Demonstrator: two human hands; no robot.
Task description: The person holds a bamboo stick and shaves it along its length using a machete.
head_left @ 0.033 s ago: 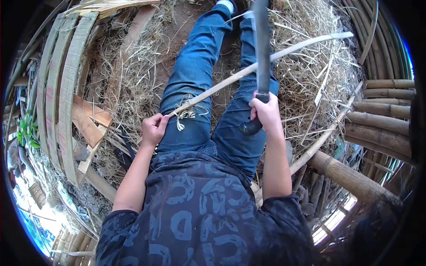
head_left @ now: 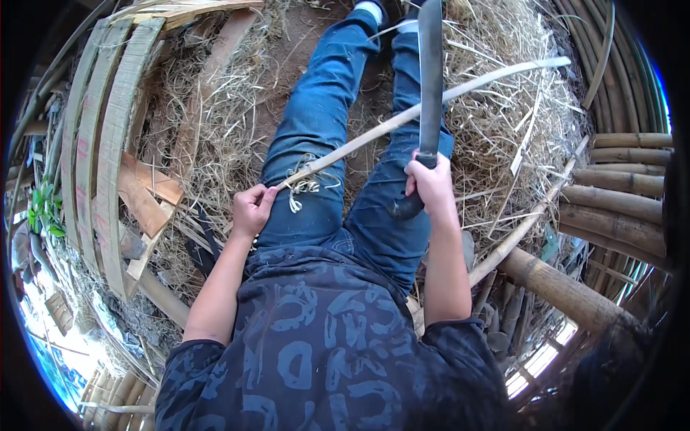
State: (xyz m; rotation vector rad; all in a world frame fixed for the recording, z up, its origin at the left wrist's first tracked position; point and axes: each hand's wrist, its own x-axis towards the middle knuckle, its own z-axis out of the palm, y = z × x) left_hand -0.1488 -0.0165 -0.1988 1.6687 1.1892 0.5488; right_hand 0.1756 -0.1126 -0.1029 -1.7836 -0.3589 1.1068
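My left hand (head_left: pixel 252 209) pinches the near end of a long pale bamboo strip (head_left: pixel 381 130) between thumb and fingers, above my left thigh. The strip slants away to the far right across both legs. In my right hand (head_left: pixel 432 184) is the black handle of a machete (head_left: pixel 431 79), its dark blade pointing away from me. The blade crosses over the strip; whether they touch I cannot tell. Thin curled shavings (head_left: pixel 302 184) lie on my left thigh beneath the strip.
Straw and shavings (head_left: pixel 496 129) cover the ground around my legs. Wooden slats (head_left: pixel 118 144) stand at the left, beside broken board pieces (head_left: pixel 144 197). Bamboo poles (head_left: pixel 614 201) form a wall on the right, and a thick bamboo pole (head_left: pixel 553 284) lies below them.
The machete has shifted slightly right and its tip now shows at the top. The strip and my left hand have barely moved.
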